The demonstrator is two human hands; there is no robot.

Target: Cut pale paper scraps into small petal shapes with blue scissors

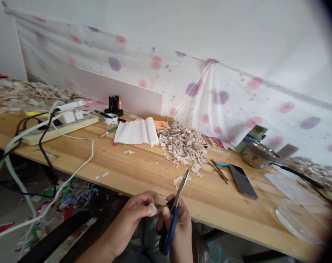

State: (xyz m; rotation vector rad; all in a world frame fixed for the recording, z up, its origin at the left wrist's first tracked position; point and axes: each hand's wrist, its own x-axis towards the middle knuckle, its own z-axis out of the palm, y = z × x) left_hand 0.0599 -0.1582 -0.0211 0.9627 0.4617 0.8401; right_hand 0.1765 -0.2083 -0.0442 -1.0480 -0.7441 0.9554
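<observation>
My left hand (137,210) pinches a small pale piece (152,210) between thumb and fingers, and my right hand (180,219) grips navy-handled scissors (175,218), their blades pointing up and away from me. The fingertips of my right hand come close in beside the piece; whether they touch it I cannot tell. I'd judge the scissors are tucked upright so that those fingertips are free to help, and the blades stand clear of my left hand.

Both hands meet at the near edge of the table (122,166), above my lap, probably because that is easiest on the arms. Straight ahead of my right hand lies a heap of pale scraps (183,144), likely gathered within easy reach. Left of the heap, beyond my left hand, is a partly rolled white sheet (134,131), with a pen holder (113,110) and a tape roll (110,119) behind it. Off to the right of my right hand are thin dark sticks (220,172) and a phone (242,181), perhaps set aside from the scraps.

I can read no brand or lettering: the tape roll has greenish marks too small to make out, and the phone's screen is dark.
</observation>
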